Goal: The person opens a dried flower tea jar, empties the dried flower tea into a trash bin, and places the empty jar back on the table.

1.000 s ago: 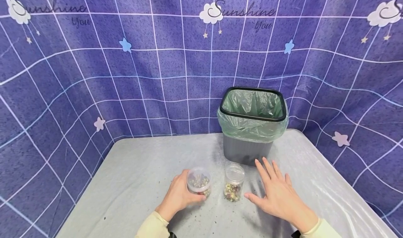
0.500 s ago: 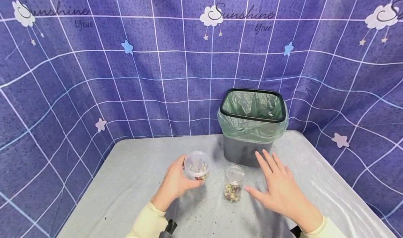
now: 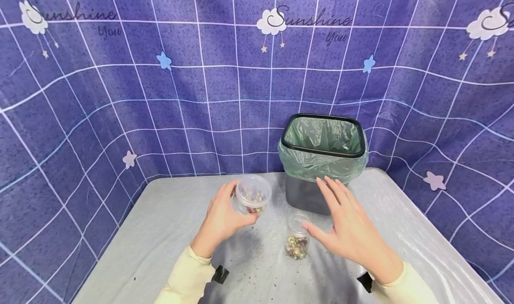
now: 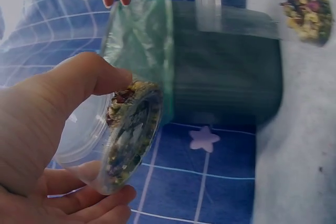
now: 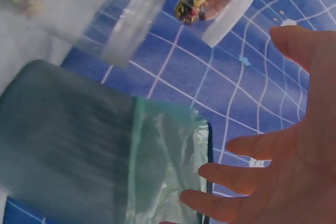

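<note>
My left hand [image 3: 218, 221] grips a short clear plastic jar [image 3: 253, 196] between thumb and fingers, above the table. Dried flowers and bits in yellow, green and dark red show through its base [image 4: 134, 135] in the left wrist view; its lid is on. A second, taller clear jar [image 3: 297, 247] with a similar dried mix stands upright and lidded on the table, right of the held one. My right hand [image 3: 347, 228] hovers with spread fingers and holds nothing. Its thumb overlaps the taller jar's lid in the head view.
Behind the jars stands a grey bin [image 3: 307, 199] with a black rim and a green plastic liner [image 3: 321, 165]. Small dark crumbs are scattered on the grey table cover [image 3: 168, 232]. A blue-purple checked curtain [image 3: 217, 81] closes off the back and sides.
My left hand has raised the short jar off the table, farther from me. My right hand has moved slightly left and up. The taller jar stays in place.
</note>
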Available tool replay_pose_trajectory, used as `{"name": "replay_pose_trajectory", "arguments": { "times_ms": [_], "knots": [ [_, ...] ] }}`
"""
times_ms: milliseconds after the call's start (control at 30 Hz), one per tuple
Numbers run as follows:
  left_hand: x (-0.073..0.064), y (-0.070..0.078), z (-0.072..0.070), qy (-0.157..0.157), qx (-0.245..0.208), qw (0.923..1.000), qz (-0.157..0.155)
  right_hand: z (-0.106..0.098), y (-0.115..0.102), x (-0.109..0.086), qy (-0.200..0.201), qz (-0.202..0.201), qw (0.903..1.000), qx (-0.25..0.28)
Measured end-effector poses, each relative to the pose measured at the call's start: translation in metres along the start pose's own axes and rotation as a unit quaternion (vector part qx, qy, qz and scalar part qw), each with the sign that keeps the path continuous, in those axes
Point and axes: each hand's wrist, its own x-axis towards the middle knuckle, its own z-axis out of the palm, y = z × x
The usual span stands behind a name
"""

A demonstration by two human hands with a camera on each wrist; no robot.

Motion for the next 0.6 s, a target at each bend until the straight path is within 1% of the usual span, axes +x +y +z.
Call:
{"name": "replay_pose_trajectory", "arguments": {
  "times_ms": [167, 300, 467, 600],
  "knots": [
    [0.008, 0.011, -0.008, 0.013, -0.012, 0.9997, 0.017, 0.001, -0.008, 0.015, -0.008, 0.002, 0.9997, 0.024],
    [0.012, 0.019, -0.014, 0.026, -0.018, 0.9990, 0.030, 0.005, -0.015, 0.028, -0.014, 0.011, 0.9981, 0.058],
    [0.017, 0.028, -0.020, 0.039, -0.032, 0.9976, 0.048, 0.008, -0.023, 0.044, -0.020, 0.025, 0.9933, 0.111],
    [0.019, 0.036, -0.021, 0.042, -0.049, 0.9957, 0.066, 0.011, -0.029, 0.056, -0.019, 0.017, 0.9894, 0.143]
  ]
}}
